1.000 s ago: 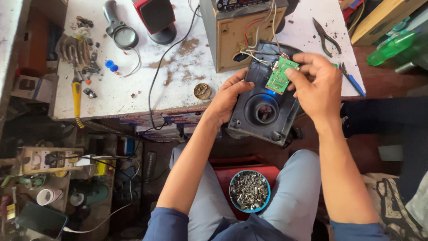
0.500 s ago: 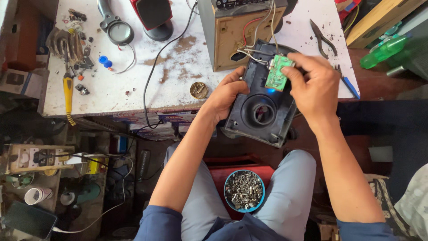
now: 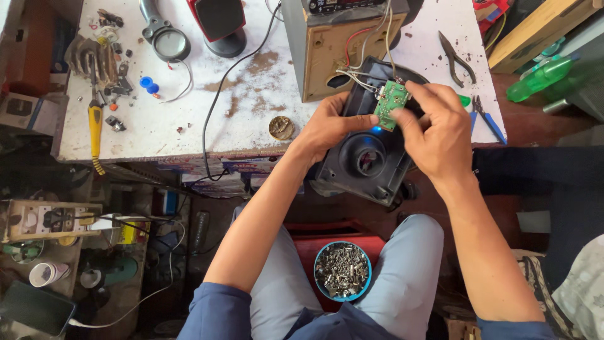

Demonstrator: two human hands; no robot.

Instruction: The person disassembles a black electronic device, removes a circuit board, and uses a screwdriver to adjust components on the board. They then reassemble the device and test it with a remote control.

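Observation:
My left hand [image 3: 327, 126] grips the left side of a black plastic speaker front panel [image 3: 365, 160], which has a round opening in its middle and is held at the workbench's front edge. My right hand [image 3: 437, 135] pinches a small green circuit board [image 3: 391, 104] against the panel's top. Thin red, white and grey wires [image 3: 365, 56] run from the board up to an open wooden speaker box [image 3: 343, 44] standing on the white workbench [image 3: 189, 119].
On the bench lie pliers [image 3: 456, 60], blue-handled cutters [image 3: 484, 116], a yellow-handled screwdriver [image 3: 94, 129], a magnifier [image 3: 167, 41], a red and black speaker [image 3: 220, 22] and a small round tin [image 3: 281, 128]. A blue bowl of screws [image 3: 343, 271] sits between my knees. A socket board [image 3: 47, 220] and phone [image 3: 34, 308] lie lower left.
The view has shifted slightly; both hands stay on the panel and board, and my right hand has turned the green board a little upright against the panel's top.

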